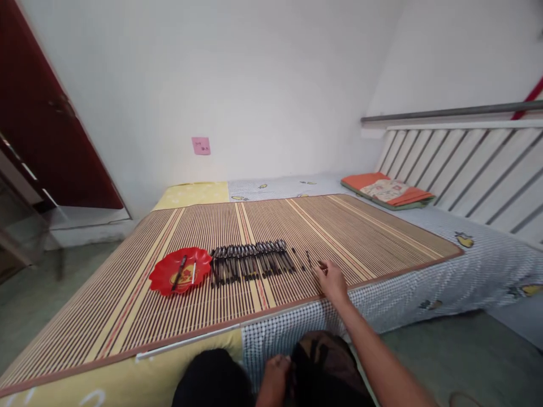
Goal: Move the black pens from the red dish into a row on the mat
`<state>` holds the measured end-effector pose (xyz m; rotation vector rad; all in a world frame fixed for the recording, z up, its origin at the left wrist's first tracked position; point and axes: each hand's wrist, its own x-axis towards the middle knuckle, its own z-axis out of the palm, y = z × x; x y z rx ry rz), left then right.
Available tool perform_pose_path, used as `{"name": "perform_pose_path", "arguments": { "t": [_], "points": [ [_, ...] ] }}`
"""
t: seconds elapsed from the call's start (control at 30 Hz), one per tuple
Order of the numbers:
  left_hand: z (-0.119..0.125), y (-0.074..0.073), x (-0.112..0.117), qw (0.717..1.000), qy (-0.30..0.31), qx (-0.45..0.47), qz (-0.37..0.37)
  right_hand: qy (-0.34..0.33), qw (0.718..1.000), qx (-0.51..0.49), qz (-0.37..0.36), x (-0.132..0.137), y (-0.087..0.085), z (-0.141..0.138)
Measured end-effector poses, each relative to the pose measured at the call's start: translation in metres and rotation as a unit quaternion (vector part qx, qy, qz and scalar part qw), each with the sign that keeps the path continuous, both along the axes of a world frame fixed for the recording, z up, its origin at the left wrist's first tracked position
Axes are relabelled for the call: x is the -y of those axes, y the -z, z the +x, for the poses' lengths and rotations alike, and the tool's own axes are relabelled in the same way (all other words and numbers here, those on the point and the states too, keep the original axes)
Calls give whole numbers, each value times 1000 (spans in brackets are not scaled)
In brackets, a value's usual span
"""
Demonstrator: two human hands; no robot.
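My right hand (332, 281) is over the near part of the striped mat, its fingers pinched together. A small dark bit shows at the fingertips, too small to name. Just left of it lie two thin dark pen pieces (309, 259), apart from a long row of black pens (246, 263) set side by side. My left hand (276, 370) rests low between my knees with curled fingers; anything inside is hidden. Left of the row, a red scalloped plate (159, 271) holds a black pen (180, 271) and a thin white stick (194, 272).
The bamboo mat (360, 237) covers most of a bed with a checked sheet (479, 263). A folded orange cloth (386, 190) lies at the far right, beside a white slatted rail (470, 169). A pink note (201, 146) is on the wall. At left stands a dark red door (51, 113).
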<state>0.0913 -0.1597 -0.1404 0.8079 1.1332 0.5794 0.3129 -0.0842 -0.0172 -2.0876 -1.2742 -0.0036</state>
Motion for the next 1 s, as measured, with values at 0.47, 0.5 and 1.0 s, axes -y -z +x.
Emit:
{"name": "perform_pose_path", "arguments": {
  "t": [0.47, 0.5, 1.0],
  "points": [
    [4, 1, -5, 999, -14, 12, 35, -68, 988, 45, -134, -69, 16, 24],
    [4, 0, -5, 999, -13, 10, 36, -72, 987, 46, -134, -71, 17, 23],
    [9, 14, -4, 999, -22, 12, 39, -90, 985, 66, -130, -72, 14, 8]
  ]
}}
